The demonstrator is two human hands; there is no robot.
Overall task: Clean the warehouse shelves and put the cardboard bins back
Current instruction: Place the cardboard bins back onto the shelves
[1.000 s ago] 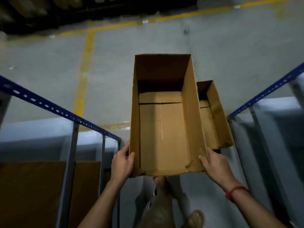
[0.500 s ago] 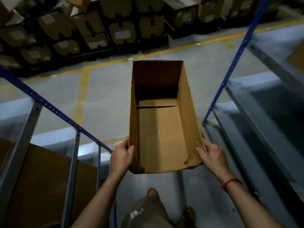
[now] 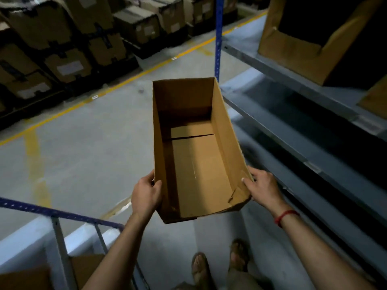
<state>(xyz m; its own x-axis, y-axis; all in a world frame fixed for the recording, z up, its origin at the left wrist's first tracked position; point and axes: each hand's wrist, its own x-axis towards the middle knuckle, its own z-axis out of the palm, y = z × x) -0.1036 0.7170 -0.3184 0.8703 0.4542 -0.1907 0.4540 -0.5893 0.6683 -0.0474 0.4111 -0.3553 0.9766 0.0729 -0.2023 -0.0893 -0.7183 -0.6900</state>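
Warehouse: steel shelving, stacked cartons.

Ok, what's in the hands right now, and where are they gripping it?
An empty cardboard bin, held by both hands at its near end: left hand on the left wall, right hand on the right wall near the torn corner.

Open cardboard bin, empty, held in the air over the grey floor. Left hand grips its near-left wall, right hand the near-right corner; red band on right wrist. Grey shelves at right carry another bin. Stacked cartons beyond yellow line.
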